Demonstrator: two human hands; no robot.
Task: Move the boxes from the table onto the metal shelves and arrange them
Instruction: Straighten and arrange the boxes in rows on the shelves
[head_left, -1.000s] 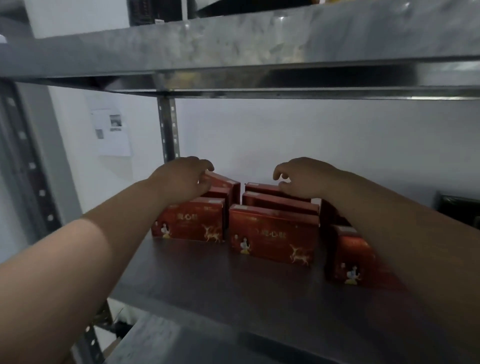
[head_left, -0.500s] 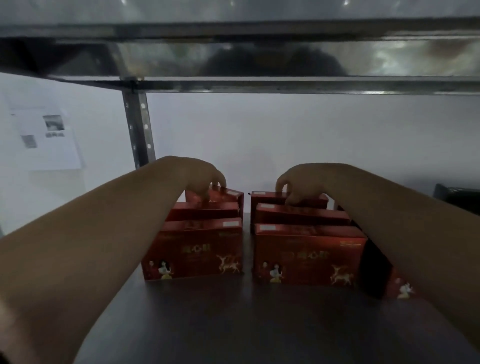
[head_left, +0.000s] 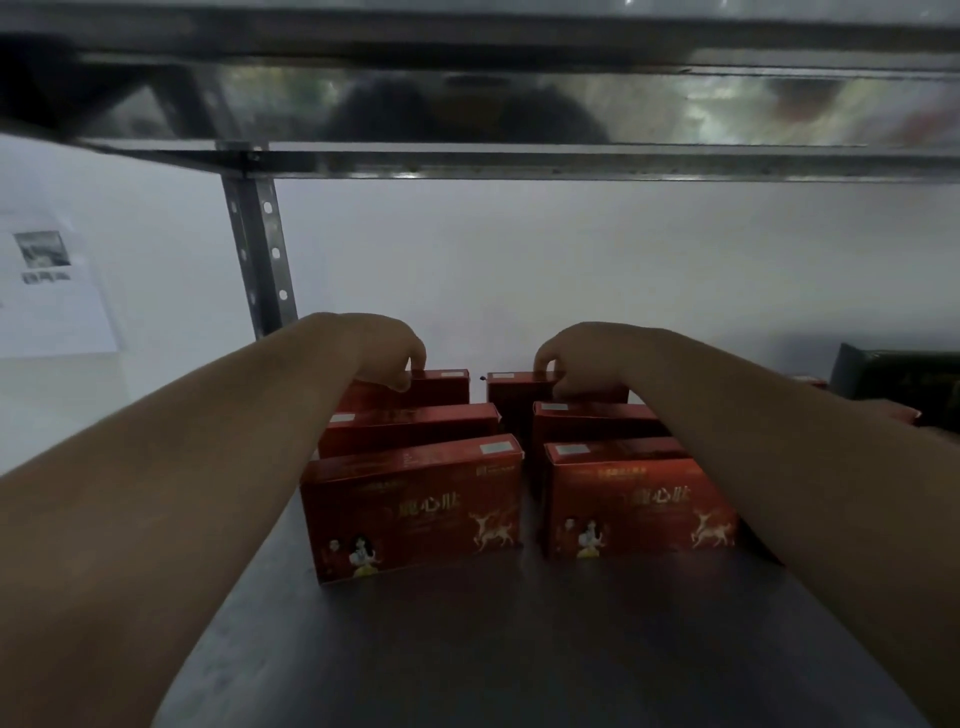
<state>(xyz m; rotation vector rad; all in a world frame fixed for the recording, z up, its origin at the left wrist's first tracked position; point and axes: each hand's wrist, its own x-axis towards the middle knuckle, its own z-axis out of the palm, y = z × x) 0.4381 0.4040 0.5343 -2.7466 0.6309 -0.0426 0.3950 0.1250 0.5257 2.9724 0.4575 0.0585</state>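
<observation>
Two rows of upright red boxes stand on the metal shelf (head_left: 493, 649), three deep in each row. The front left box (head_left: 415, 514) and front right box (head_left: 639, 504) show a gold deer and figures. My left hand (head_left: 384, 348) grips the top of the rear left box (head_left: 441, 384). The rear right box (head_left: 514, 387) has my right hand (head_left: 576, 358) on its top edge in the same way. Both forearms reach over the rows. Another red box (head_left: 893, 413) shows partly behind my right arm.
The shelf above (head_left: 519, 119) hangs low over the boxes. A perforated upright post (head_left: 260, 260) stands at the back left. A white wall lies close behind the rows, with a paper notice (head_left: 49, 291) at left. A dark box (head_left: 898, 384) sits at the far right.
The view has moved in closer and lower under the upper shelf. Both hands dropped from hovering over the rows onto the rear boxes.
</observation>
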